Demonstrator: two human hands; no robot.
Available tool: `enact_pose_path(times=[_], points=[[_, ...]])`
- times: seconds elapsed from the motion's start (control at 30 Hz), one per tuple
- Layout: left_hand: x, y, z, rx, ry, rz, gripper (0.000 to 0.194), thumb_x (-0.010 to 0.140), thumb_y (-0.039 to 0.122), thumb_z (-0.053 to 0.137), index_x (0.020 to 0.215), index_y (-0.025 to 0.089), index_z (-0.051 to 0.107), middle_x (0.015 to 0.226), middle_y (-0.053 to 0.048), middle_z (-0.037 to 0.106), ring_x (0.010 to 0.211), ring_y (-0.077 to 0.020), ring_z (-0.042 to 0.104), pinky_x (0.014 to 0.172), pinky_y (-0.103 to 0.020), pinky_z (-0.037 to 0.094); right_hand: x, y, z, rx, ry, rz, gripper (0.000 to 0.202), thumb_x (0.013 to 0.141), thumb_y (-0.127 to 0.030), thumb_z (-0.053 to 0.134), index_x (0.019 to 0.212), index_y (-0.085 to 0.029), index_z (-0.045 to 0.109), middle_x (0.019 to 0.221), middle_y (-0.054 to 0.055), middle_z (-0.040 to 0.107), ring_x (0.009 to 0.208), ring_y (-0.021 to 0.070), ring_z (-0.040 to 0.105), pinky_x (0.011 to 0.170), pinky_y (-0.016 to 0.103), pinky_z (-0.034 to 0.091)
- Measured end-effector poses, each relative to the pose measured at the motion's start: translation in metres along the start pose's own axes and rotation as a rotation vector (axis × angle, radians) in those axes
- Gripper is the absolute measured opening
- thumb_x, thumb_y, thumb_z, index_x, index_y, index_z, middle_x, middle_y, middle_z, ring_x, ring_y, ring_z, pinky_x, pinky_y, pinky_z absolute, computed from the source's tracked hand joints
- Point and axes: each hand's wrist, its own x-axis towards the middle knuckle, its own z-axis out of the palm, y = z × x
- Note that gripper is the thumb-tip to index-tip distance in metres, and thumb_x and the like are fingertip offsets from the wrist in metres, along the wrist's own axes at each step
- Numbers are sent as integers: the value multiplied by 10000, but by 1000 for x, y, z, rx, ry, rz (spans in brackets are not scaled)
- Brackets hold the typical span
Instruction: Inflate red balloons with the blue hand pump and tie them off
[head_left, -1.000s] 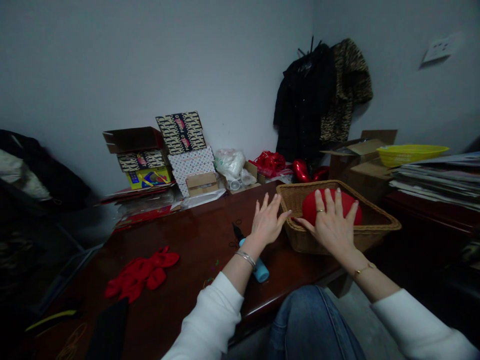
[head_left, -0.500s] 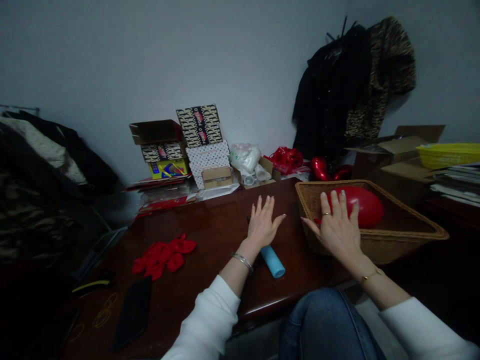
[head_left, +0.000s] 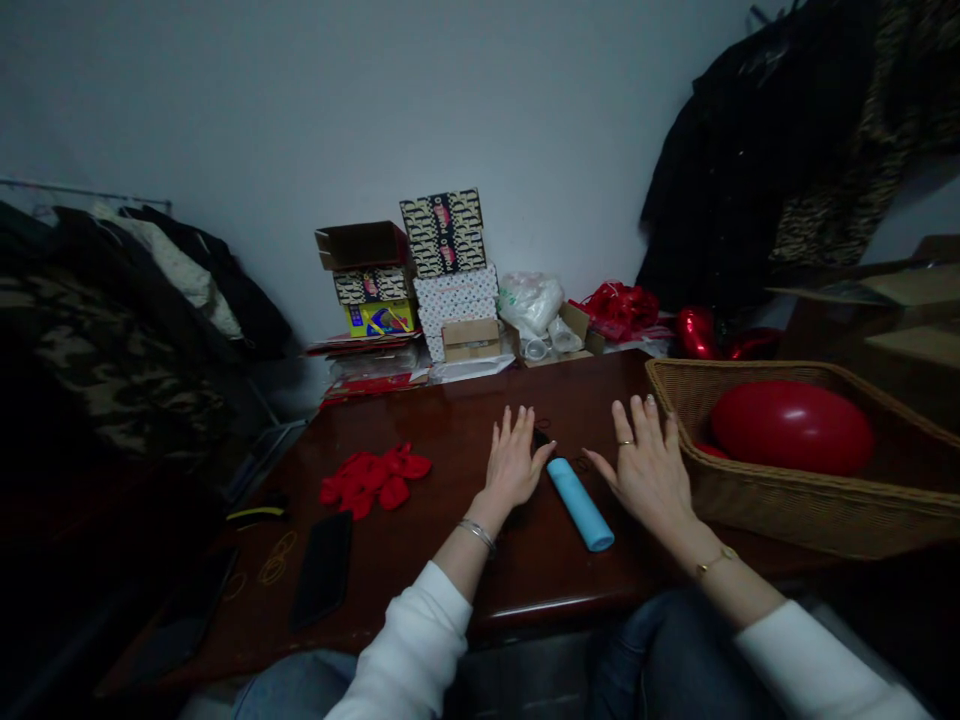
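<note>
My left hand point(head_left: 514, 457) is held open over the dark wooden table point(head_left: 442, 440), palm down, fingers stretched forward and thumb out to the right. Just right of its thumb lies a light blue cylinder point(head_left: 581, 505) with a dark piece at its far end. My right hand point(head_left: 651, 462), also open and holding nothing, is between the cylinder and the wicker basket point(head_left: 817, 515), its fingers in front of the basket's left corner. Whether either palm touches the tabletop I cannot tell. Inside the basket rests a red inflated balloon point(head_left: 791, 428).
Uninflated red balloons point(head_left: 375, 478) lie in a heap on the left, near a dark phone-like slab point(head_left: 322, 568) and several rubber bands point(head_left: 277, 560). Stacked boxes point(head_left: 456, 300) and a clear plastic bag point(head_left: 532, 303) line the wall. Dark coats point(head_left: 750, 180) hang at right.
The view has turned left, so the table things appear farther right. My right hand has come away from over the basket and is now left of the balloon. Both hands stay open.
</note>
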Motion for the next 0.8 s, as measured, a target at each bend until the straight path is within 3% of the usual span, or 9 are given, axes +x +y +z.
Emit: enact_pose_path(times=[0.4, 0.8], points=[[-54, -80, 0, 122, 21, -169, 656, 925, 507, 265, 1477, 168, 161, 1531, -108, 192, 1417, -258, 8, 1119, -506, 175, -11, -67, 56, 63, -102, -115, 737, 882, -475, 440, 1433, -45, 206, 1503, 234, 162, 1396, 343, 89, 1082, 562, 164], [-100, -149, 2, 263, -28, -363, 673, 915, 524, 261, 1444, 109, 273, 1505, -131, 265, 1411, -276, 102, 1125, -475, 190, -36, -78, 103, 65, -164, -216, 700, 887, -490, 364, 1391, -8, 307, 1487, 250, 199, 1396, 331, 109, 1090, 550, 154]])
